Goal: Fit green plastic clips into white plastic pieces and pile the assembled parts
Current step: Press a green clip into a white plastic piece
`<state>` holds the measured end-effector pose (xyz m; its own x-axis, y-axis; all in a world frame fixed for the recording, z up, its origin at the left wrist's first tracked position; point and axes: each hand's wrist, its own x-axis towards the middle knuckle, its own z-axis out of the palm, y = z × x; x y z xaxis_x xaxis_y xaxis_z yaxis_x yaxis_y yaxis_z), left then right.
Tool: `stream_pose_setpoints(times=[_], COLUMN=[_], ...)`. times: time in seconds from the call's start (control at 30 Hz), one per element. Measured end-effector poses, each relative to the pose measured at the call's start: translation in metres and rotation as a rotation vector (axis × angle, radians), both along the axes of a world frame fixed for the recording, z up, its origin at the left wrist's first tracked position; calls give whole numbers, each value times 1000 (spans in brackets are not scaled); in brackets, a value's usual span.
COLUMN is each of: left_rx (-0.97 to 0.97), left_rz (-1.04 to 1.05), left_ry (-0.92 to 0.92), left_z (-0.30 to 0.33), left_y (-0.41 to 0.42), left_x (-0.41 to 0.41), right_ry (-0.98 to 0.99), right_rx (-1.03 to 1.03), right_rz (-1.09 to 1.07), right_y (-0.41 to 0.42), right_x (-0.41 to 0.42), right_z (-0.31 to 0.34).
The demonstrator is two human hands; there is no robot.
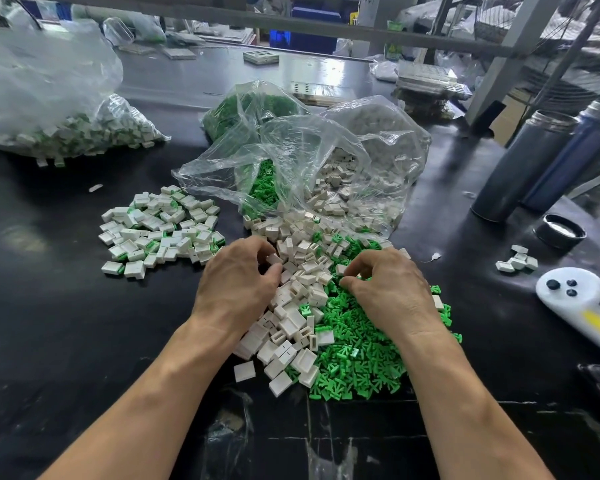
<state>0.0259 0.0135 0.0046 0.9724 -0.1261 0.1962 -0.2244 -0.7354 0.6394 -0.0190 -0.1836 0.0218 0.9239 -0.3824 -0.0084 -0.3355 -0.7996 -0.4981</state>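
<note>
Both forearms reach in from the near edge, palms down, wrists bent over the mixed heap on the black bench point(66, 306). Left hand point(238, 282): fingers curled, thumb and fingertips pinching one white plastic piece point(274, 259) at the heap's left side. Right hand point(392, 289): fingers curled down into the parts, thumb and forefinger tips close together; a small white bit shows at the tips, but what this grip holds cannot be told.

White plastic pieces point(291, 327): small hollow rectangular shells, matte, some showing an open slot. Green plastic clips point(357, 362): bright, glossy, pronged, spread under and right of the right hand. Assembled parts point(160, 226), white with green showing at one edge, lie piled to the left, apart from the heap. Crinkled clear plastic bag point(302, 161) behind the heap spills both kinds.
</note>
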Motion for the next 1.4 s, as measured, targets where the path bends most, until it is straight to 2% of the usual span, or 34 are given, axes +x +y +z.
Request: stream_pose_setpoints(times=[0.23,0.37,0.57,0.7,0.8,1.03,1.4], left_rx=[-154,-266,-473,-572,-605,-679,-1049], left_rz=[-51,-96,-184,-239,-260,-268,-259], left_ry=[-23,-40,12,50,69,111,276], left_z=[-1,0,5,8,9,8,9], left_y=[-2,-4,-10,-13,-15,-17,-15], left_x=[1,0,-6,-11,-12,-13,-10], right_ry=[-71,-187,-403,-444,-478,-509,-518], right_rx=[-24,23,273,538,620,727,794], right_rz=[14,16,20,42,95,172,186], right_y=[-1,1,6,9,14,20,26], right_x=[3,3,1,2,1,-3,-3], right_z=[-5,-6,-6,-9,-9,-8,-10])
